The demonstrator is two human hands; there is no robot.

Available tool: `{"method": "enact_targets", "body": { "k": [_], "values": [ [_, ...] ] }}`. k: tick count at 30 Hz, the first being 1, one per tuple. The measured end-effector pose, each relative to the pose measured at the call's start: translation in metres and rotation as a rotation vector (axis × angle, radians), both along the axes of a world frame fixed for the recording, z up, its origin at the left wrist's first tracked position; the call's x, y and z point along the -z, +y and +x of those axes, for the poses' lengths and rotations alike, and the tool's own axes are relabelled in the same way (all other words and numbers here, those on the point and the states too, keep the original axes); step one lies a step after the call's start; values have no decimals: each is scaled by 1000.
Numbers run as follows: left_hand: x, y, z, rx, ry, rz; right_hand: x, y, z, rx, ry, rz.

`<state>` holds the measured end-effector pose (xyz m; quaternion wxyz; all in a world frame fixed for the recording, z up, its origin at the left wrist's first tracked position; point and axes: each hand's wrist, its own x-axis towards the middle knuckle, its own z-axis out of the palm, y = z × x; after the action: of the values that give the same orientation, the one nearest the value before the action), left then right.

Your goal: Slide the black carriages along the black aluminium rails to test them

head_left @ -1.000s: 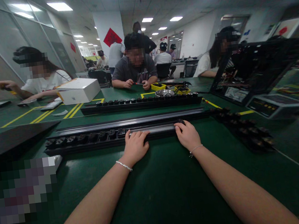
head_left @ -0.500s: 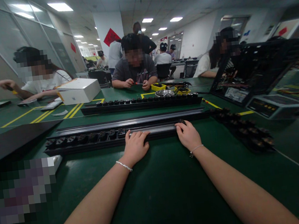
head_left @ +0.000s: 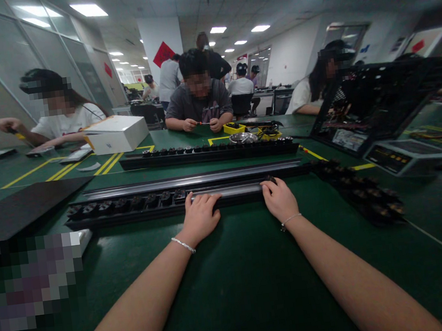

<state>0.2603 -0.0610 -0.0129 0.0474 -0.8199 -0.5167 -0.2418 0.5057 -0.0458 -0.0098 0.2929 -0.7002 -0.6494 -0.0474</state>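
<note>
A long black rail (head_left: 130,217) with a bright metal channel lies across the green table. Several round black parts (head_left: 121,205) sit in a row along its left half. My left hand (head_left: 203,213) is over the rail's middle, beside the last part in the row, fingers over the channel and thumb at the near side. At the rail's right end, my right hand (head_left: 280,199) pinches a small dark part (head_left: 271,179), mostly covered by the fingers. Right behind lies a second rail (head_left: 190,180) with its bare metal channel showing.
Further back stands a filled black rail (head_left: 209,156). A cluster of black parts (head_left: 363,191) lies on the right, near a grey metal box (head_left: 411,157) and an open computer case (head_left: 383,105). A dark panel (head_left: 20,209) and white box (head_left: 117,134) are left. People sit opposite.
My right hand has shifted very slightly to the right with the small dark part. My left hand has stayed in place on the rail.
</note>
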Motion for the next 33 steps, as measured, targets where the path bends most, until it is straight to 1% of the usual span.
{"method": "enact_targets", "body": {
  "k": [12, 21, 33],
  "values": [
    [0, 0, 0, 2, 12, 5, -1, 0, 6, 71, 2, -28],
    [-1, 0, 0, 3, 7, -4, -2, 1, 14, 84, 33, -30],
    [-1, 0, 0, -7, 19, -14, -1, 3, 17, 84, 51, -19]
  ]
}}
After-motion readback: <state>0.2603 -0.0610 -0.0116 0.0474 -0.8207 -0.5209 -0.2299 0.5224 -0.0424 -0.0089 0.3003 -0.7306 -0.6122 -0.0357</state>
